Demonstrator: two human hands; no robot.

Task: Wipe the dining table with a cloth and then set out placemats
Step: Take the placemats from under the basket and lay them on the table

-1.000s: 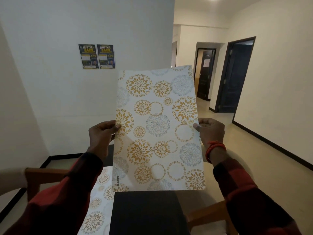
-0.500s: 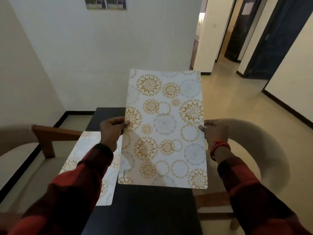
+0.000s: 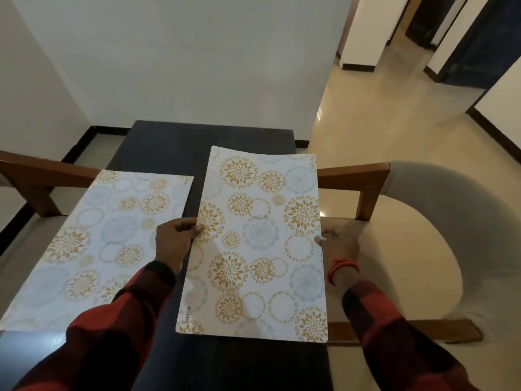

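I hold a white placemat (image 3: 262,244) with gold and grey flower circles over the right half of the dark dining table (image 3: 169,148). My left hand (image 3: 173,239) pinches its left edge and my right hand (image 3: 341,241) pinches its right edge. The mat is low over the table; I cannot tell whether it touches. A second placemat (image 3: 95,241) of the same pattern lies flat on the left half of the table, its left part past the table's edge. No cloth is in view.
A wooden chair with a beige cushion (image 3: 417,238) stands at the table's right side, another chair (image 3: 33,176) at the left. A white wall (image 3: 183,66) is just behind the table's far end. A tiled floor (image 3: 380,114) runs to doorways at upper right.
The placemat came down from upright at chest height to low and nearly flat over the table's right half. My view tilted downward, bringing the second placemat fully into sight.
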